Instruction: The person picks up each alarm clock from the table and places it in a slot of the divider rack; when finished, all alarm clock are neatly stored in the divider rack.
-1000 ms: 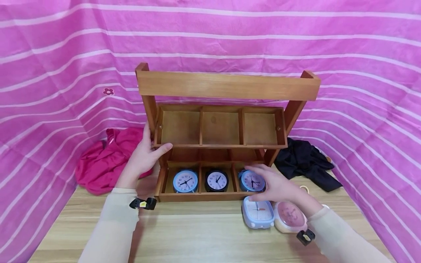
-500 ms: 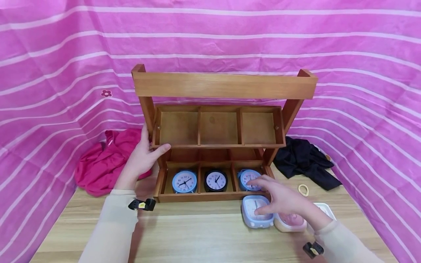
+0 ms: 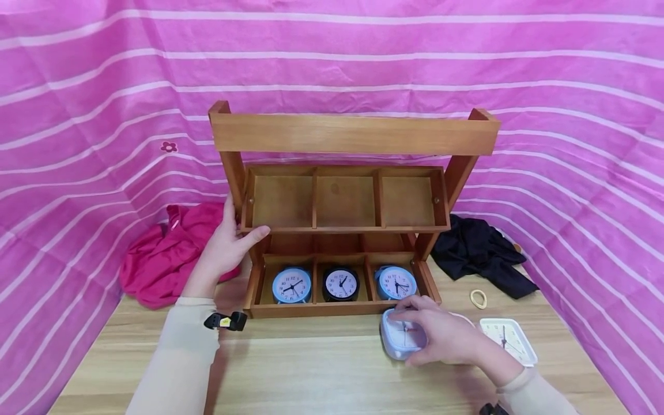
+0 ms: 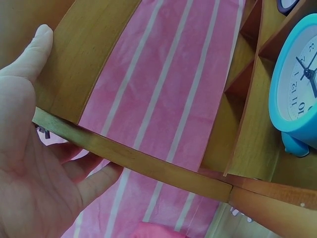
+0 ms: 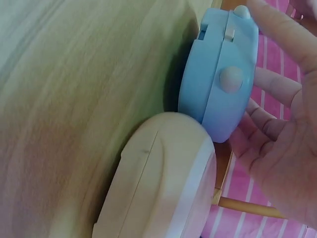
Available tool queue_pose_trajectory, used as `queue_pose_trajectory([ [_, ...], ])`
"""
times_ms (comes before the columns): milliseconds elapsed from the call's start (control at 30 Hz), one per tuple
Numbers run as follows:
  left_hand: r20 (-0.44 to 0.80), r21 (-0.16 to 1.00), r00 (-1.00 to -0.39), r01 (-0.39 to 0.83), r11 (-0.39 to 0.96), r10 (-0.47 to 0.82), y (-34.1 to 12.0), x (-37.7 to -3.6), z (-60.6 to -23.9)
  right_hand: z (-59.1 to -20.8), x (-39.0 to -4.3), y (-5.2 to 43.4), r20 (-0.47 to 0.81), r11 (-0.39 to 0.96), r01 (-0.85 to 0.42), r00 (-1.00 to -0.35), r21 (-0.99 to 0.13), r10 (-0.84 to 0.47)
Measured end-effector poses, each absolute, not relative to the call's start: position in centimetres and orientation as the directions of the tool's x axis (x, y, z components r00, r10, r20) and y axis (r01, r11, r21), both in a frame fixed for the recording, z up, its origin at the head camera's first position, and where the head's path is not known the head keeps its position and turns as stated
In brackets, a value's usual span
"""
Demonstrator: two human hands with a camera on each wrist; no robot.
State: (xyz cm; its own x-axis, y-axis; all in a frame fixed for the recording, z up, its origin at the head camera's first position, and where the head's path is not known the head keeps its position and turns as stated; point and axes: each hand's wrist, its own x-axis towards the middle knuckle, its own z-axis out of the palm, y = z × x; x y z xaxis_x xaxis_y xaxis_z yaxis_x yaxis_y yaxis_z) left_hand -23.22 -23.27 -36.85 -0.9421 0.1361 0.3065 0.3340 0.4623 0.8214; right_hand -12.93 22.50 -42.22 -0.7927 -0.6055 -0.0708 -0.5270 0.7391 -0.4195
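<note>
The light-blue square alarm clock (image 3: 400, 339) lies directly under the right hand (image 3: 443, 334), whose fingers reach its far edge and whose thumb is at its near corner; whether they grip it yet, I cannot tell. The left hand (image 3: 220, 248) grasps the end of the tiered wooden shelf (image 3: 353, 134), its thumb lying across the front. The right wrist view adds the clock's side with its pale round knobs (image 5: 231, 79), plus a peach-coloured rounded case (image 5: 168, 168) just beside it, largely hidden by the hand from above. The left wrist view shows the fingers (image 4: 101, 183) of the left hand on the other side of the shelf's wooden rail. Half a second ago the right hand partly covered the right-hand blue round clock (image 3: 396, 282); it has since come nearer and lower, baring that dial, while the left hand has stayed put. Between the hands, beyond them, sit the black round clock (image 3: 340, 285) and the left-hand blue round clock (image 3: 291, 286). Near the right wrist lies a white square clock (image 3: 510, 340).
</note>
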Motion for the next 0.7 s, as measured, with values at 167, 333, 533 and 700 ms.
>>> queue_pose_trajectory([
  [167,0.303,0.818,-0.943,0.330,0.470,0.136,-23.4,-23.2,-36.9,-42.4,-12.5,22.3,-0.042,0.736,-0.563,-0.783,-0.375,-0.620],
  [333,0.305,0.814,-0.943,0.332,0.477,0.135,-23.5,-23.1,-36.8,-43.0,-12.1,22.1,0.013,0.719,-0.573,-0.785,-0.393,-0.619],
  [533,0.303,0.815,-0.944,0.328,0.478,0.133,-23.5,-23.1,-36.8,-43.7,-11.9,21.8,0.047,0.642,-0.564,-0.769,-0.520,-0.638],
  [700,0.295,0.815,-0.946,0.322,0.482,0.133,-23.4,-23.1,-36.9,-44.0,-12.0,21.5,0.072,0.625,-0.582,-0.759,-0.520,-0.647],
])
